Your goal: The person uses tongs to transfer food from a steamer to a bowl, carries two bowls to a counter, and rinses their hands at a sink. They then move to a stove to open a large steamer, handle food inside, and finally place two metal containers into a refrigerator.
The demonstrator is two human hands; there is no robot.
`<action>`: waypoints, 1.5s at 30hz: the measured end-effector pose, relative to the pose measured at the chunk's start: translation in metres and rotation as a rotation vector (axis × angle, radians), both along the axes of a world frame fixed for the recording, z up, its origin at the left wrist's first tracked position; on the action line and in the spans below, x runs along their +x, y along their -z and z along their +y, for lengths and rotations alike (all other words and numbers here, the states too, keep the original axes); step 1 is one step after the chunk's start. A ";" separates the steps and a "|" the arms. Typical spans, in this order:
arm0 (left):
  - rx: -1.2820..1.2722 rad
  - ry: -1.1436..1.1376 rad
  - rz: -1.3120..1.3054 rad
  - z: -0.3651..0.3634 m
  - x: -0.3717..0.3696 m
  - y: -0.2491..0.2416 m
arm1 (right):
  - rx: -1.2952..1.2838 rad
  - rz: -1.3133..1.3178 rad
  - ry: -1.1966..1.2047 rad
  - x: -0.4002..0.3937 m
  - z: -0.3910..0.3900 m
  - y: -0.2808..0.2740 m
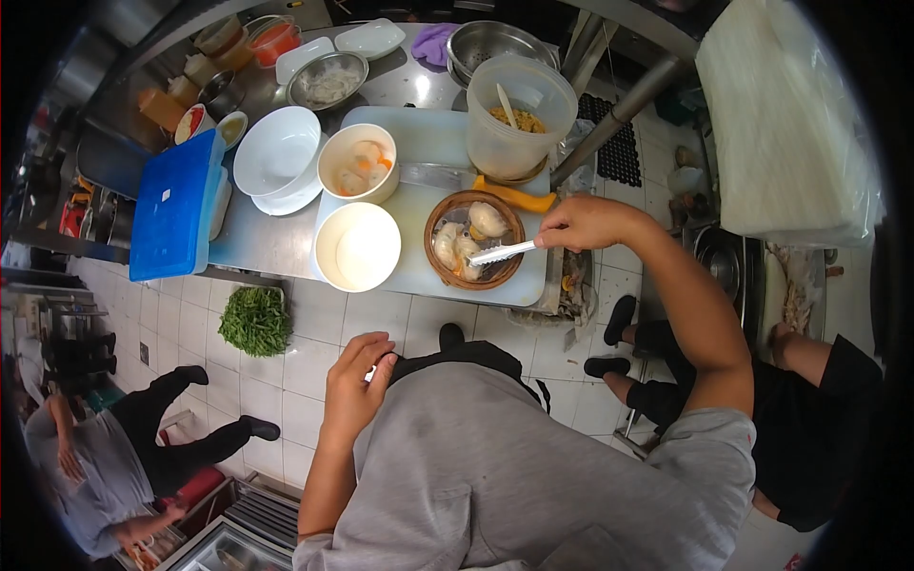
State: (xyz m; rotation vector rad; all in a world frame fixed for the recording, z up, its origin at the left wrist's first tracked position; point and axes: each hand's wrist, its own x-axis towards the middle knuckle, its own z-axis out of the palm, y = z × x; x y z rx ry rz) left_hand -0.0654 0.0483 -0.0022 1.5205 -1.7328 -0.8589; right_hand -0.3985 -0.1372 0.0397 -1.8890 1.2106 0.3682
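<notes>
A round bamboo steamer (512, 272) holding several dumplings (487, 221) sits near the cutting board's front edge. My right hand (578, 225) grips white tongs (505, 252), whose tips reach in among the dumplings. Left of the steamer stands an empty white bowl (357, 246), and behind it a white bowl (328, 152) of dumplings with orange bits. A knife with a yellow handle (514, 194) lies behind the steamer. My left hand (360, 381) is near my body, its fingers curled with a small white thing between them, too small to name.
A tall plastic tub (483, 143) with yellow filling and a spoon stands at the board's back right. White bowls (276, 152) and a blue lid (174, 211) are at the left. Greens (255, 322) are on the floor. Two other people (143, 443) are nearby, left and right.
</notes>
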 end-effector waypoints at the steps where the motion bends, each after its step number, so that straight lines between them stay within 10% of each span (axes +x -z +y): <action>1: 0.009 -0.006 0.005 -0.001 0.001 -0.001 | 0.011 -0.005 0.009 -0.001 0.001 0.001; 45: -0.099 -0.135 0.028 -0.055 0.086 0.019 | 0.119 -0.245 0.599 0.008 0.068 0.040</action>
